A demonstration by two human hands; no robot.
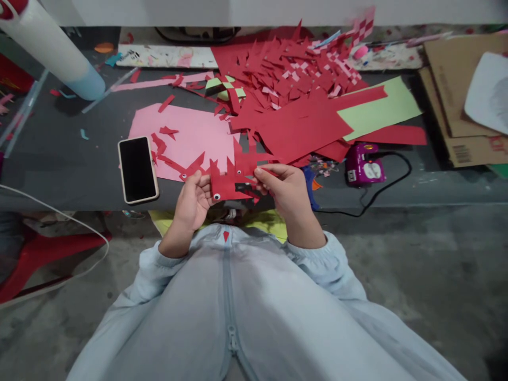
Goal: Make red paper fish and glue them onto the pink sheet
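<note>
Two bare hands meet over the near edge of a dark desk (95, 174). The right hand's (286, 191) fingers pinch a red paper cut-out (225, 185) (it has a googly eye); the left hand's (193, 203) fingers curl at its opposite edge, their grip unclear. A phone (138, 169) and pink sheet (194, 132) lie nearby, red scraps (265, 69) heaped beyond.

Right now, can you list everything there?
Red cutouts: count unclear, red, near middle
Googly eyes: three, black-white, on cutouts
Scraps: many, mostly red, far middle
Pink sheet: one, pink, left
Green sheet: one, pale green, right
Phone: one, black screen, left
Bottle: one, white-blue, far left
Purple box: one, purple, right
Cardboard: several, brown, far right
Table: one, dark grey, underneath
Jacket: one, pale blue, bottom
Left grip: one hand, bare, cutouts' left
Right grip: one hand, bare, cutouts' right
</note>
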